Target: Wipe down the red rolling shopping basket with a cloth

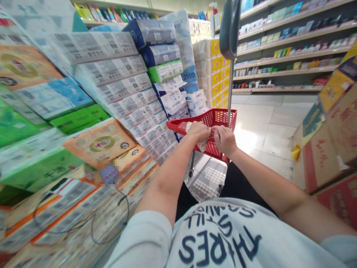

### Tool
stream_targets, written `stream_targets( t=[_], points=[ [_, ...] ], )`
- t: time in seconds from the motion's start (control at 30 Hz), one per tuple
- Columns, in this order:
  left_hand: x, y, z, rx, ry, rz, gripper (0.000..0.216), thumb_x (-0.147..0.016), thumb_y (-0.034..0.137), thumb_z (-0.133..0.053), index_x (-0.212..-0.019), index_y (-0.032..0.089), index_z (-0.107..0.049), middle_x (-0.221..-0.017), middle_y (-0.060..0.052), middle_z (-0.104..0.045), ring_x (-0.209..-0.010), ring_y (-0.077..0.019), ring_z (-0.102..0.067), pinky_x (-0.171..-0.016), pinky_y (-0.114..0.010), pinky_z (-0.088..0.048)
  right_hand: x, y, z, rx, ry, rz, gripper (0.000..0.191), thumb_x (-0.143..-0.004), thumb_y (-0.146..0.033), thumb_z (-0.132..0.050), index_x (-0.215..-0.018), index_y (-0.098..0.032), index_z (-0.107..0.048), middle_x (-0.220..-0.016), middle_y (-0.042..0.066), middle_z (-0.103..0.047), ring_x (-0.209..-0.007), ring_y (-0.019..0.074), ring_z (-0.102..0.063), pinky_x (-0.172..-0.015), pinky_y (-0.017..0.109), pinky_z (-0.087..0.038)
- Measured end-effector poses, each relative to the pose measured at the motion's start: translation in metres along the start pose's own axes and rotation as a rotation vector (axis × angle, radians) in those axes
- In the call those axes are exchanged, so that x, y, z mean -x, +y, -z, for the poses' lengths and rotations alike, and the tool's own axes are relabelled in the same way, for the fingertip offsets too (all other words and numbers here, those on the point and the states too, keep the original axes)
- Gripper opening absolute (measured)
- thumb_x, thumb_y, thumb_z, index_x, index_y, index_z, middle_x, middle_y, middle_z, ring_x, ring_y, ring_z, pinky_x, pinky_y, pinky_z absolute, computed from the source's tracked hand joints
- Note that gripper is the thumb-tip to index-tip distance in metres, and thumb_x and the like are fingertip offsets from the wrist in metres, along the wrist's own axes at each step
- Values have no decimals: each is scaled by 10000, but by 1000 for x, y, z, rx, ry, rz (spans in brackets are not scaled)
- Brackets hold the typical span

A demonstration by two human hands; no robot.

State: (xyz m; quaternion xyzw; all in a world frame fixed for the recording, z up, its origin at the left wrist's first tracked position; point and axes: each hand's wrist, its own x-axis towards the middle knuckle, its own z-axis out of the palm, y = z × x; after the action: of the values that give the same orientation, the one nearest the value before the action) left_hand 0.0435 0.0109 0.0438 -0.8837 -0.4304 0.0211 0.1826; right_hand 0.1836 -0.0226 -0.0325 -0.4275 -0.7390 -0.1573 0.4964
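In front of me is a red plastic shopping cart (210,118) with holed basket walls. My left hand (199,131) is closed around a crumpled whitish cloth (203,146), pressed against the cart's near red rim. Part of the cloth shows on either side of the fingers. Beside it, my right hand (224,139) has its fingers curled over the same rim, close to the left fingertips. My hands and forearms hide part of the basket. Below it a caster wheel (191,172) shows on the tiled floor.
Stacked tissue packs (125,85) rise along the left, with a loose dark cable (93,230) over the lower ones. A metal pole (231,87) with a grey head stands by the cart. Cardboard boxes (320,156) line the right; stocked shelves (279,70) stand behind the tiled floor (267,119).
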Motion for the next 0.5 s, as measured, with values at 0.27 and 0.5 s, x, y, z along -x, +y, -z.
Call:
stream_targets(
  t=[0.27, 0.5],
  points=[
    [30, 24, -47, 210, 589, 223, 335, -943, 300, -324, -919, 193, -641, -1027, -93, -674, -1085, -258, -551, -965, -447, -357, 3, -2, -1, 22, -102, -79, 314, -925, -237, -362, -1047, -129, -630, -956, 117, -666, -930, 242, -596, -883, 377, -420],
    [35, 10, -27, 953, 757, 104, 532, -954, 549, -266, -1409, 273, -265, -1531, -101, -258, -1383, -212, -320, -1095, -421, -325, -52, -28, 28, 48, -371, -156, 577, -974, -449, -281, -1475, -164, -254, -1501, 154, -321, -1209, 282, -501, -942, 399, -442]
  ],
)
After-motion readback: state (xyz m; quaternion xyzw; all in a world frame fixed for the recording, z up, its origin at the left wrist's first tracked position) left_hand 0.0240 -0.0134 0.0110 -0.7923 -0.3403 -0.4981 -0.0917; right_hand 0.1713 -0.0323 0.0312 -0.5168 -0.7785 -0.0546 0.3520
